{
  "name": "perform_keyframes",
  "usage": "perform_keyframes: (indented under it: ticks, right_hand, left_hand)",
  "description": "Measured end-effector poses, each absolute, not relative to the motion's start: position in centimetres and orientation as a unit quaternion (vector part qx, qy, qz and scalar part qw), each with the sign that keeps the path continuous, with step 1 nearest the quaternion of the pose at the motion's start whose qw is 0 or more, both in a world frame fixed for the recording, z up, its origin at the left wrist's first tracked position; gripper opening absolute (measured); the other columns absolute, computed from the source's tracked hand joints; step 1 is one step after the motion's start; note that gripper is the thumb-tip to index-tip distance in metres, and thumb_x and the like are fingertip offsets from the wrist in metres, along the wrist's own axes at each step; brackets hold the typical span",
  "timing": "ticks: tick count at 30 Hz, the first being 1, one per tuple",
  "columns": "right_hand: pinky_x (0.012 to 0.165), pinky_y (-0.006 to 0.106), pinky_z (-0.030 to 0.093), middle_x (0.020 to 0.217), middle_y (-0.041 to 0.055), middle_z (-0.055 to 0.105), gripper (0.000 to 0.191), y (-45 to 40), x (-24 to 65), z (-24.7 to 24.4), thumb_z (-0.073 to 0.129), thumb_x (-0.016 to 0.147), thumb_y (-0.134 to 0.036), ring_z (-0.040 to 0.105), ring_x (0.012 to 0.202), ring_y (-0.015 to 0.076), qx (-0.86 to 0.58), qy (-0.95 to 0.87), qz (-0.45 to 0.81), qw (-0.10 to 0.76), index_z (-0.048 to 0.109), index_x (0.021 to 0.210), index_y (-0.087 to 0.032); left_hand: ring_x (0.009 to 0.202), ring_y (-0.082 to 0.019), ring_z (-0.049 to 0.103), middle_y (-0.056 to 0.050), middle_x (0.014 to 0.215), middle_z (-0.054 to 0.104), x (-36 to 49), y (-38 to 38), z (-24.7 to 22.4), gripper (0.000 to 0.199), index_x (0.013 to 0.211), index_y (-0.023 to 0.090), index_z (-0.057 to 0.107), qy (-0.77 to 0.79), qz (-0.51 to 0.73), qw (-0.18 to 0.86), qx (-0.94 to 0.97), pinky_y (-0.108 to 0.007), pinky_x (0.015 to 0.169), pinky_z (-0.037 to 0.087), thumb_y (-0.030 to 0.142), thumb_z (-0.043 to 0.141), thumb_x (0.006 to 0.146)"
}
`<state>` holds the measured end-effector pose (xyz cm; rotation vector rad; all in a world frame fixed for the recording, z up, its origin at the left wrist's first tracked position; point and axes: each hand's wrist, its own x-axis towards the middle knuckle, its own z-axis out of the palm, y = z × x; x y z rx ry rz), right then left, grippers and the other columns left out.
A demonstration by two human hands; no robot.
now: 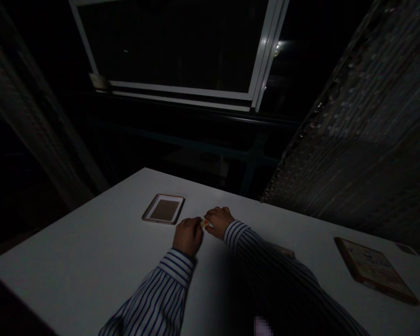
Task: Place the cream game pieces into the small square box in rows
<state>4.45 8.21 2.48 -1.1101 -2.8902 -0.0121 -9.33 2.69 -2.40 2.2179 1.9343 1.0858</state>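
Between my two hands is a small pale piece [205,223] with red and yellow print, too small to make out its kind. My left hand [188,235] is closed, with its fingertips at the piece's left side. From the right, my right hand [219,221] pinches the same piece between thumb and fingers. Both hands are low over the white table [101,247]. Just beyond my left hand lies a shallow rectangular tray or frame [164,210] with a reddish rim, a white border and a brown middle.
At the right lies a flat box [374,268] with a printed top and brown edges. A small dark card [405,248] is near the table's right corner. My right forearm partly covers a flat object [283,251]. Beaded curtain [357,154] hangs behind; a white-framed window [182,88] is beyond.
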Motion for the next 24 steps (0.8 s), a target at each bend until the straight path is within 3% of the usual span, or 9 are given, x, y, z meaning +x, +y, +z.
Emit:
perform_keyframes:
  ticks: [11,16,24]
  right_hand:
    - [0.079,0.037,0.022,0.098,0.0065,0.056,0.026,8.1,4.3,2.5,0.040,0.076,-0.033,0.041,0.096,0.0204,-0.377,-0.926,0.006,0.008,0.055,0.092,-0.019]
    - [0.078,0.035,0.023,0.090,0.0059,0.059,0.024,7.4,5.1,3.6,0.040,0.077,-0.033,0.046,0.087,0.0184,-0.380,-0.924,-0.013,0.042,0.055,0.089,-0.019]
    - [0.079,0.034,0.022,0.085,0.0048,0.061,0.023,5.3,7.3,5.6,0.039,0.079,-0.032,0.050,0.084,0.0168,-0.381,-0.921,-0.021,0.085,0.054,0.091,-0.020]
  left_hand:
    - [0.087,-0.021,0.052,-0.009,0.091,0.061,-9.3,2.6,-2.3,0.031,0.099,0.013,0.055,0.620,0.362,0.009,0.696,-0.034,0.081,0.039,0.023,0.039,0.076]
    - [0.091,-0.020,0.052,-0.009,0.094,0.060,-9.2,2.3,-2.1,0.031,0.100,0.014,0.055,0.624,0.403,0.031,0.668,-0.034,0.082,0.039,0.027,0.040,0.076]
    - [0.086,-0.017,0.056,-0.007,0.092,0.061,-7.6,1.3,-0.9,0.032,0.096,0.017,0.056,0.612,0.487,0.184,0.596,-0.032,0.079,0.042,0.036,0.043,0.075]
